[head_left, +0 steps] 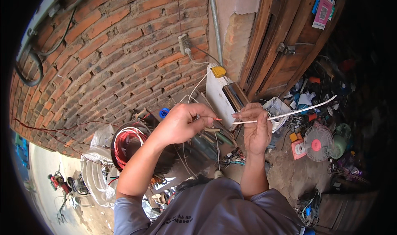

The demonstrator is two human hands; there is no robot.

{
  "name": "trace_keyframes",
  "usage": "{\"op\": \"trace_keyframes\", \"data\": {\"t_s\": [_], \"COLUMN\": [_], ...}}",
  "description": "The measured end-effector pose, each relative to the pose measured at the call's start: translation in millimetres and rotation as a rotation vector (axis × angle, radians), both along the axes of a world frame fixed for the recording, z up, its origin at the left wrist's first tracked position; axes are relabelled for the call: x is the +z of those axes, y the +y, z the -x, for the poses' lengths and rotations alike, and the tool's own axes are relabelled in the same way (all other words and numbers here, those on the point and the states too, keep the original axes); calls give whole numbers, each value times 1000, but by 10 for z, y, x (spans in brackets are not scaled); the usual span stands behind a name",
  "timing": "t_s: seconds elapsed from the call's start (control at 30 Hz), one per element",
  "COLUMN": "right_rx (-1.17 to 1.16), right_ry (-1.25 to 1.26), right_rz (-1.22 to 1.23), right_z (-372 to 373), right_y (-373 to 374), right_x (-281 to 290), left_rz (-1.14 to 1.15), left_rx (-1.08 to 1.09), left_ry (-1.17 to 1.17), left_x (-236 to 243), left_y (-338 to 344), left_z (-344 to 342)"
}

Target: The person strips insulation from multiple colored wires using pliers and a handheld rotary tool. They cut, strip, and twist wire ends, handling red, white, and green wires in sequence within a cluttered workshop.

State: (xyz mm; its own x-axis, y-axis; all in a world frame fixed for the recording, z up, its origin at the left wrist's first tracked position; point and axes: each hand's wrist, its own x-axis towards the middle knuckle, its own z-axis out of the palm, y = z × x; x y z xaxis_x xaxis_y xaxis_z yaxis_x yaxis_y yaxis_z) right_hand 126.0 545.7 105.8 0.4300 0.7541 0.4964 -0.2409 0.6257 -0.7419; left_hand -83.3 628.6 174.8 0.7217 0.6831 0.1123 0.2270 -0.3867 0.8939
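My left hand (pixel 187 121) is closed in a pinch on a thin reddish wire (pixel 218 119), whose short end sticks out past the fingertips toward the right. My right hand (pixel 256 131) has thumb and fingers closed on a long, thin white cable (pixel 304 111). One end of that cable points at the wire, with a small gap between them; the other stretches out to the right in a slight curve. Whether the cable is hollow is too small to tell. Below the hands lies a cluttered work surface with dark green cylindrical pieces (pixel 203 147).
A drum with coiled red and white wire (pixel 131 142) stands at left, beside white sacks (pixel 99 173). Ahead are a brick wall (pixel 136 49), a socket (pixel 184 44), a yellow plug (pixel 218 71) and a wooden door (pixel 285 45). A fan (pixel 318 143) and scrap crowd the right floor.
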Motion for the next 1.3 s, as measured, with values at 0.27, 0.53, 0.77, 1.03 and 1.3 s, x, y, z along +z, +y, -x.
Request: {"op": "trace_keyframes", "data": {"t_s": [0.27, 0.53, 0.77, 1.03, 1.3], "right_rx": [-33, 112, 62, -48, -36], "right_ry": [-78, 31, -117, -261, -261], "right_rz": [-19, -82, -108, -153, -169], "right_z": [-6, 71, 254, 267, 300], "right_y": [-19, 3, 33, 52, 52], "right_x": [-39, 60, 22, 35, 81], "left_rz": [-202, -451, -492, -482, -488], "left_rx": [17, 54, 105, 112, 130], "left_ry": [21, 6, 22, -1, 36], "left_x": [112, 162, 184, 196, 210], "left_y": [11, -4, -1, -20, -38], "left_z": [15, 72, 103, 119, 133]}}
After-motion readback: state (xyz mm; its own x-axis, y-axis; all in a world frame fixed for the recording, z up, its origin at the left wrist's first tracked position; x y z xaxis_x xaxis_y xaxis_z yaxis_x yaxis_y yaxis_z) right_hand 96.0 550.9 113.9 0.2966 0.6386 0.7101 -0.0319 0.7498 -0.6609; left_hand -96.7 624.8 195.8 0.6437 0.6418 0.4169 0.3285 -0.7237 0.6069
